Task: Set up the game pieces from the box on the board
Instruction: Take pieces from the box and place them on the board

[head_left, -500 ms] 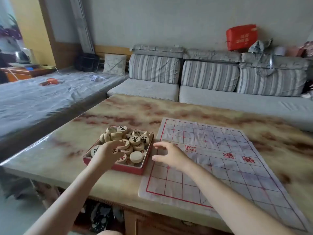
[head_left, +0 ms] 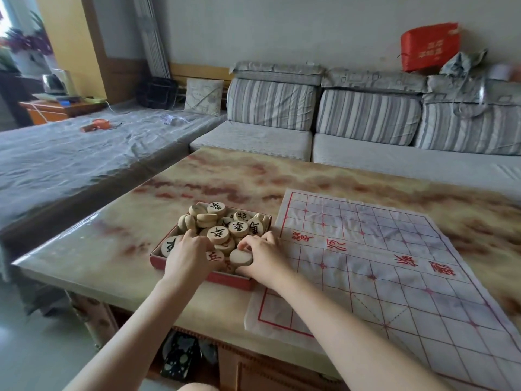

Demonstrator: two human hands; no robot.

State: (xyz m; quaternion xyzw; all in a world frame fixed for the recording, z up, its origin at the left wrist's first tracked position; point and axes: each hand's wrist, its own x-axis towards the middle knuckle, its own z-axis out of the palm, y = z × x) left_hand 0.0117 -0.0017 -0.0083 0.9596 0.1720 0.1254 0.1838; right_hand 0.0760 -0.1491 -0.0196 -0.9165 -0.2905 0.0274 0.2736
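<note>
2 hands (head_left: 187, 256) (head_left: 265, 256) in box (head_left: 225, 278), right gripping piece (head_left: 241, 257)

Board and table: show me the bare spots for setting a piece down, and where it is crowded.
The board is bare all over. The table is free left of the box and between the box and the sofa. Crowded: the box, heaped with pieces, with the left hand and right hand both in it.

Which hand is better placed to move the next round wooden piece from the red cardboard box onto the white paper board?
Right, probably. The right hand pinches a blank-faced round wooden piece at the red cardboard box corner beside the white paper board. The left hand is farther from it.
</note>
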